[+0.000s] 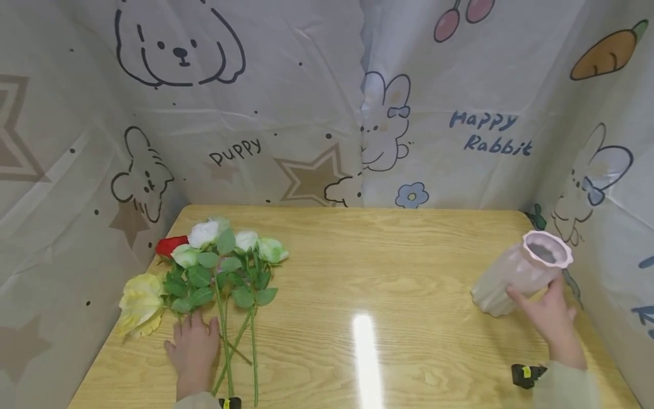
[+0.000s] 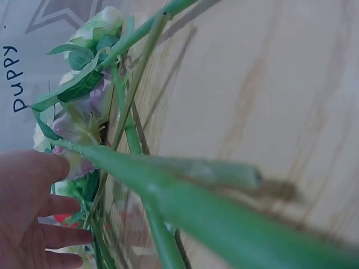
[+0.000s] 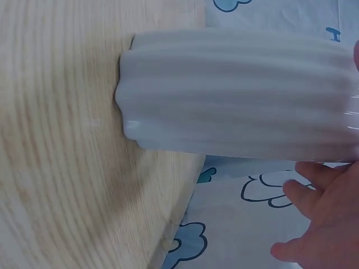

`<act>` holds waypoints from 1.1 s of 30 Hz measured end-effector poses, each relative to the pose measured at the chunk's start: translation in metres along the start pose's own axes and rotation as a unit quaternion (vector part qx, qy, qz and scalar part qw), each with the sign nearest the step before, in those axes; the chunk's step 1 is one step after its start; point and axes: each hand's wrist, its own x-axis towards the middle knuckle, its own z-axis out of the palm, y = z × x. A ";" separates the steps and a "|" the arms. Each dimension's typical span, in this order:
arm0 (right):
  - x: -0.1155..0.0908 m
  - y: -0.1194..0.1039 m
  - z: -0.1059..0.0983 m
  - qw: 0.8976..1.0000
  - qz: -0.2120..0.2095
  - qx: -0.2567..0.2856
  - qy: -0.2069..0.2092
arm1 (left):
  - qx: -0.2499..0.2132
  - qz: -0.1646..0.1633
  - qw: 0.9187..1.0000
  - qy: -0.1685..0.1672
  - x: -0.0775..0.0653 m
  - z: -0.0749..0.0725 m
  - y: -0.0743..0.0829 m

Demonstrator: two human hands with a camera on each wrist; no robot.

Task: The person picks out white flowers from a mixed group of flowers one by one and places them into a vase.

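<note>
On the right side of the table, my right hand [image 1: 552,312] grips a pale pink, ribbed vase [image 1: 503,278] near its neck, thumb on one side and fingers on the other. The vase has a scalloped rim, and its ribbed body [image 3: 235,95] fills the right wrist view. Whether its base touches the table is hard to tell. My left hand [image 1: 194,346] lies at the left beside a bunch of artificial flowers [image 1: 219,270], fingers stretched toward the leaves and stems. In the left wrist view, green stems [image 2: 162,196] cross in front of the fingers [image 2: 64,235].
A yellow flower [image 1: 140,304] and a red one [image 1: 171,246] lie at the bunch's left side, white roses [image 1: 204,233] at its far side. The wooden table [image 1: 327,272] is enclosed by a printed cloth [image 1: 286,113]. A dark green leafy piece [image 1: 536,217] shows behind the vase.
</note>
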 end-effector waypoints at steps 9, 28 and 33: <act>0.010 0.000 -0.013 0.997 0.004 -0.078 -0.016 | 0.003 0.002 1.000 0.002 0.002 0.001 -0.004; 0.010 -0.002 -0.015 0.991 0.003 -0.124 -0.053 | 0.009 -0.001 1.000 0.007 0.001 0.000 -0.005; 0.009 -0.003 -0.015 0.992 0.006 -0.118 -0.052 | 0.007 0.001 1.000 0.009 0.001 -0.002 -0.005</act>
